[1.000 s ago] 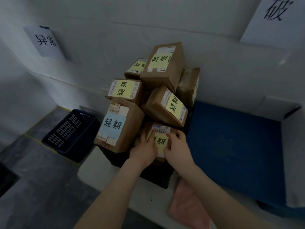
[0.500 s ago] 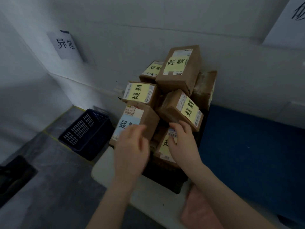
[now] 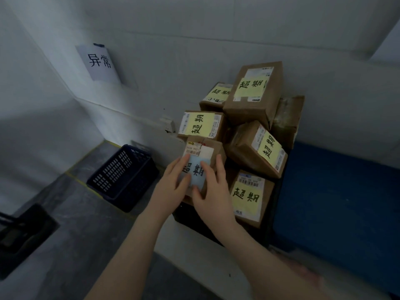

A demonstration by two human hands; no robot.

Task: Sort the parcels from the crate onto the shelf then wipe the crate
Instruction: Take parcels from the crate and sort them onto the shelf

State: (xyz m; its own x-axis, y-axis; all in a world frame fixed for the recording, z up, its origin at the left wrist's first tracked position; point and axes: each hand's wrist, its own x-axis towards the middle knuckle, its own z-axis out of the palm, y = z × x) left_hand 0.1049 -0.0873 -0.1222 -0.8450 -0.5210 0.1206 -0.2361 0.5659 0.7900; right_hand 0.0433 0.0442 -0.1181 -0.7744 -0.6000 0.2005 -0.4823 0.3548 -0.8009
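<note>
Several brown cardboard parcels with yellow handwritten labels are piled in a dark crate (image 3: 218,231) on a white surface. The front-left parcel (image 3: 215,149) carries a pale blue label. My left hand (image 3: 173,184) presses its left side and my right hand (image 3: 211,197) lies across its front and right side, so both hands grip it. A yellow-labelled parcel (image 3: 249,198) stands just right of my right hand. Above sit more parcels, the topmost (image 3: 253,92) leaning against the wall.
An empty dark blue slotted crate (image 3: 121,176) sits on the grey floor at the left. A blue mat (image 3: 337,204) covers the surface to the right. A pink cloth (image 3: 303,272) lies under my right forearm. A paper sign (image 3: 99,62) hangs on the wall.
Both hands left the low yellow-labelled parcel and moved up and left onto the blue-labelled parcel, closing on it. The view has swung left.
</note>
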